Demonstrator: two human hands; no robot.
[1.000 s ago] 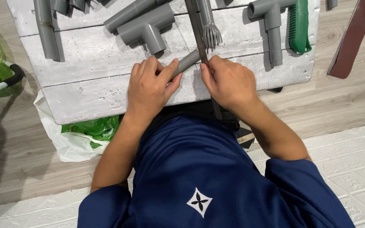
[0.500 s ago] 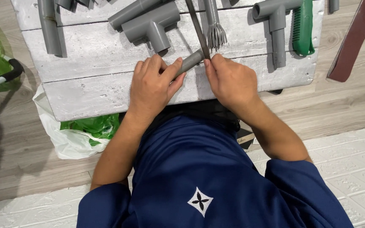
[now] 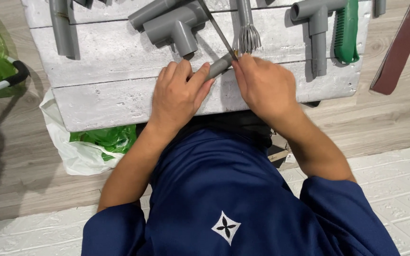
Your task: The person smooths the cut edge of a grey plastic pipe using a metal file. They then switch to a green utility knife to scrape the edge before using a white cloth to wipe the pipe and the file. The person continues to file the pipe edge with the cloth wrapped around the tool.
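My left hand (image 3: 179,95) lies on a white wooden board (image 3: 110,104) and pins down a short grey pipe piece (image 3: 219,66), thumb along its side. My right hand (image 3: 264,85) pinches the lower end of a thin metal blade (image 3: 217,29) right at the far end of that pipe. The blade slants up and to the left across the board. Both forearms reach out from dark blue sleeves.
On the board lie a grey T-fitting (image 3: 176,26), a metal wire brush (image 3: 248,40), a grey elbow-and-pipe piece (image 3: 318,42), a green-handled tool (image 3: 347,28) and a straight grey pipe (image 3: 62,28). A white bag with green contents (image 3: 86,151) sits on the floor, and a brown strap-like object (image 3: 399,52) lies at the right.
The blade now leans more to the left at its top than a second ago. Both hands stay at the short pipe, shifted only slightly.
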